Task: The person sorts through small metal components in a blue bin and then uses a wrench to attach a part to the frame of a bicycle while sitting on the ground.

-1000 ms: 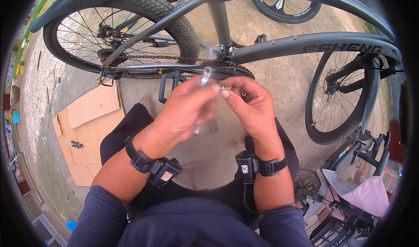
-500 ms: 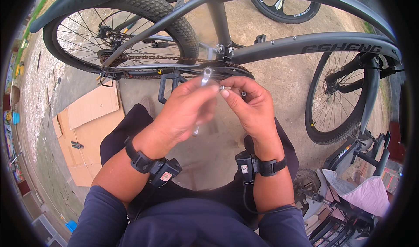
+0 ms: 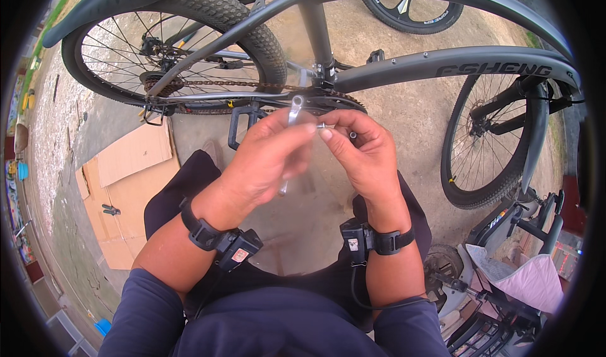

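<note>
The blurred left hand hides the middle of a silver ring-ended tool, a metal bit at that hand's two o'clock is too small to identify, and the top edge crops a wheel at one o'clock.

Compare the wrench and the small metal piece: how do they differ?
The wrench is long, showing above and below the left hand; the small metal piece is tiny. The left hand grips the wrench; the right hand pinches the small metal piece at its fingertips. Both look silvery.
</note>
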### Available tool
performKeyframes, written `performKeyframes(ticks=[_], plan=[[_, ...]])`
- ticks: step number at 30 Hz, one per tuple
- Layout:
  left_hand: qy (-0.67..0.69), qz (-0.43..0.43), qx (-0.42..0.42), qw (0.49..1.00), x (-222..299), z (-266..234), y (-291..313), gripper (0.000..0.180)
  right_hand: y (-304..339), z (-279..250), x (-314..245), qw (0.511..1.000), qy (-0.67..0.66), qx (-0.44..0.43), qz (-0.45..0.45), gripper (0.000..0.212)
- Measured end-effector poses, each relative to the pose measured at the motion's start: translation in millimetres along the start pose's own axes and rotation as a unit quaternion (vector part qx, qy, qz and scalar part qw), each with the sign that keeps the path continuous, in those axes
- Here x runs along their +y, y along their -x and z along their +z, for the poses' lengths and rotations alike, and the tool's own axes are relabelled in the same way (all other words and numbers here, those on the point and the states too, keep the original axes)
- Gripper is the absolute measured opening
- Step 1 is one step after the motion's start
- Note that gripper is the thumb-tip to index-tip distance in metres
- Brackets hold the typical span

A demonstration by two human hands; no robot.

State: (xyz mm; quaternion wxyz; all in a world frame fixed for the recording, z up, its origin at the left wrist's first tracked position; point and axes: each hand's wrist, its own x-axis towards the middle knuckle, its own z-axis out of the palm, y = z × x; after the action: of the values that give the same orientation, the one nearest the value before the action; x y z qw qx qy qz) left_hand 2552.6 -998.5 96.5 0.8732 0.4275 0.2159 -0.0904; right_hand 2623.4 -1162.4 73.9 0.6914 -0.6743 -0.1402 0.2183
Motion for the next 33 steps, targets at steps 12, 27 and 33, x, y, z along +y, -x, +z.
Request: performKeyframes(ticks=[12, 27, 33], plan=[[0.009, -0.007, 0.015, 1.0, -0.8, 2.5, 0.2, 0.014, 0.2, 0.8, 0.4, 1.0, -0.022, 0.003, -0.003, 0.016], [0.005, -0.008, -0.006, 1.0, -1.3, -1.2, -0.2, 0.014, 0.5, 1.2, -2.5, 1.0, 0.002, 0.003, -0.004, 0.016], [-0.005, -0.013, -0.002, 1.0, -2.7, -2.0, -1.9, 0.016, -0.5, 1.1, 0.3, 1.0, 0.007, 0.0, -0.011, 0.016]])
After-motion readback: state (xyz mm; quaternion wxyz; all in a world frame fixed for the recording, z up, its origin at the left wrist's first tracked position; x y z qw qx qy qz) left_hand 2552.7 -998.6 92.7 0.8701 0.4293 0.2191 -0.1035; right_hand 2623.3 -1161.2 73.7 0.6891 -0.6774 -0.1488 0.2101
